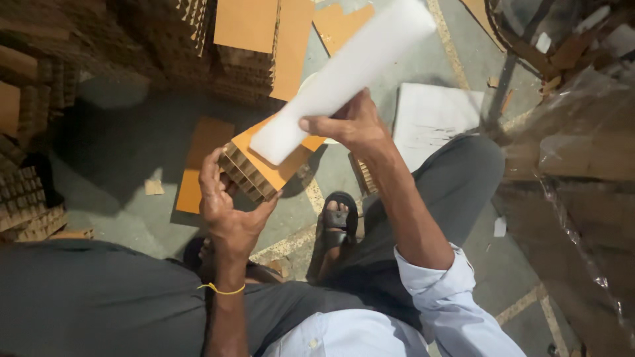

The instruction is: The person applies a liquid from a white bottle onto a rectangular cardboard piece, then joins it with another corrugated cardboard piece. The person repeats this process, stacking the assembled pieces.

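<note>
Gripping a white foam strip (340, 76) at centre frame, the right hand (350, 125) lays it on a corrugated cardboard block (261, 170) clasped by the left hand (228, 211). Below, grey concrete floor (126, 152) with yellow lines; cardboard stacks (40, 99) upper left.

Two hands (228, 211), one white sheet (337, 79), one cardboard block (264, 168).

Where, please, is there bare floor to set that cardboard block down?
Bare floor lies left of the flat orange sheet, below the cardboard stacks. Between the sandalled foot and white sheet it is crowded.
</note>
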